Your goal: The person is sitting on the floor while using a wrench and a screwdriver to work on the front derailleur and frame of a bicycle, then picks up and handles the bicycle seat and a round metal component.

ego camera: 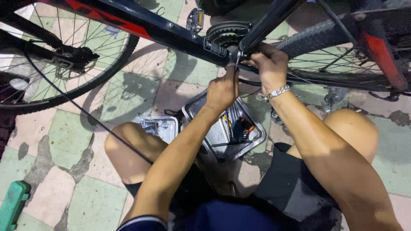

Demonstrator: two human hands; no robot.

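The left hand (221, 92) is gripping a small tool (236, 64) at the bike frame (171, 34). The right hand (270, 66) is squeezing the frame; work looks unfinished.

- One bicycle frame (171, 32), black with red patches.
- Two spoked wheels: one at the left (64, 55), one at the right (325, 51).
- One pedal (195, 19) and one toothed chainring (224, 33).
- Two metal trays on the floor: a small one (159, 127) with bits of hardware, a larger one (214, 132) with tools.
- Two bare hands: the left hand (222, 92), the right hand (270, 64).
- One silver bracelet (277, 92).
- One green plastic object (13, 203) at the lower left corner.
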